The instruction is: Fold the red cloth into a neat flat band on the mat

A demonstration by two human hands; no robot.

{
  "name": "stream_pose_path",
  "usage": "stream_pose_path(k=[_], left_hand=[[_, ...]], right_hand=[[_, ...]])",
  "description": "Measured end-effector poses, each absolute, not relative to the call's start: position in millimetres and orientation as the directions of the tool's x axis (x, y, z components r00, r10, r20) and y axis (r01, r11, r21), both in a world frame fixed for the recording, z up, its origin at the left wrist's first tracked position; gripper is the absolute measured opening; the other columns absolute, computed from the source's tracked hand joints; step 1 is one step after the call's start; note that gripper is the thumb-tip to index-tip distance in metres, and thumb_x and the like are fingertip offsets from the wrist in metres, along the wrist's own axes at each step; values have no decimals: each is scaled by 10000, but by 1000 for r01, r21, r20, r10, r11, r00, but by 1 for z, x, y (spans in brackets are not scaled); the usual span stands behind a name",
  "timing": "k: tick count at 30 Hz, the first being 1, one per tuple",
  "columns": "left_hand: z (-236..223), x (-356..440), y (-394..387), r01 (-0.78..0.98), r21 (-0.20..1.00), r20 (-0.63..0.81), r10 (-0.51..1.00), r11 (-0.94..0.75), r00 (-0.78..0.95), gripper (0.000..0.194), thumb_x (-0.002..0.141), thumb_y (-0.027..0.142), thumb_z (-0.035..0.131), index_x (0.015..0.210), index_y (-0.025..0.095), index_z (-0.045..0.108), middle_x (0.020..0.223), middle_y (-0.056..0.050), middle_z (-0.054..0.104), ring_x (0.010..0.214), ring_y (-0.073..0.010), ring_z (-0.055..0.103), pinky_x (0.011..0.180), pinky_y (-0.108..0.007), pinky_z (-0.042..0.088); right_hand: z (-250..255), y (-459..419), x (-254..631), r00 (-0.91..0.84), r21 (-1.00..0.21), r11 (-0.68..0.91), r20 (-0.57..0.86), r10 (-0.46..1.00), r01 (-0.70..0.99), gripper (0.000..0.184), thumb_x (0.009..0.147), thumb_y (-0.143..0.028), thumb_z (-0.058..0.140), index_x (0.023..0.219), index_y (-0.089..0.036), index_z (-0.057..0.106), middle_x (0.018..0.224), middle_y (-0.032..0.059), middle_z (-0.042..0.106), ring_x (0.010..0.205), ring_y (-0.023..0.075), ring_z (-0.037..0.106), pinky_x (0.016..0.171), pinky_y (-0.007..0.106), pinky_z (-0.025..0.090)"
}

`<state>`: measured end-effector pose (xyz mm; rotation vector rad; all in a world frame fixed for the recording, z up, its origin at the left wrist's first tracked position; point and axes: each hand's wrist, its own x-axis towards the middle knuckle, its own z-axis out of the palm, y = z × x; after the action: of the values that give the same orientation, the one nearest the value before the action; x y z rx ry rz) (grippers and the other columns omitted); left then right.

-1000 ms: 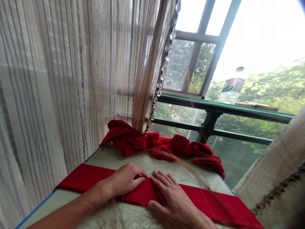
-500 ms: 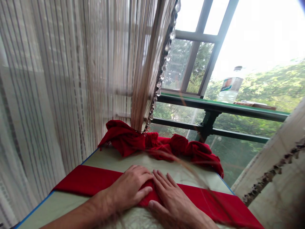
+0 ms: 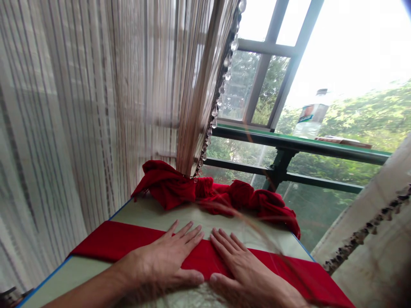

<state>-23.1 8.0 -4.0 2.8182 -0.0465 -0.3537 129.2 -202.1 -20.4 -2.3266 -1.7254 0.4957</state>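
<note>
A long red cloth [image 3: 128,240], folded into a flat band, lies across the pale table [image 3: 180,213] from its left edge to the lower right. Both hands rest on the middle of this band. My left hand [image 3: 167,259] lies flat with its fingers spread and its thumb stretched to the right. Beside it, my right hand [image 3: 239,265] presses flat too, fingers slightly apart and thumb toward the other thumb. A narrow stretch of red shows between them. At the far edge of the table sits a second red cloth [image 3: 176,184], heaped in crumpled folds.
A striped sheer curtain [image 3: 96,107] with hanging clear beads hangs at the left and back. Behind the table runs a dark railing [image 3: 308,150], bearing a plastic bottle [image 3: 311,117] and a flat brown object [image 3: 345,141]. Another curtain [image 3: 379,244] hangs at the right.
My left hand has opened out from a more bunched pose, its fingers now spread. The two hands have moved slightly apart, uncovering more of the red band between them.
</note>
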Motion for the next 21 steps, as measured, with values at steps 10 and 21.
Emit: stream_pose_path(k=[10, 21], left_hand=[[2, -26, 14, -23, 399, -131, -82, -917, 988, 954, 982, 604, 734, 1731, 270, 247, 1772, -126, 170, 1656, -353, 174, 1354, -576, 119], [4, -21, 5, 34, 316, -263, -54, -948, 963, 962, 1018, 627, 662, 1739, 182, 205, 1789, -139, 84, 1676, -323, 62, 1356, -522, 41]], right_hand=[[-27, -187, 118, 227, -371, -232, -56, 972, 899, 879, 1031, -596, 537, 1707, -122, 235, 1773, 170, 171, 1663, 361, 148, 1340, 659, 117], [-22, -196, 120, 251, -337, -276, -118, 961, 900, 941, 999, -652, 584, 1690, -99, 264, 1773, 186, 166, 1662, 366, 125, 1347, 624, 110]])
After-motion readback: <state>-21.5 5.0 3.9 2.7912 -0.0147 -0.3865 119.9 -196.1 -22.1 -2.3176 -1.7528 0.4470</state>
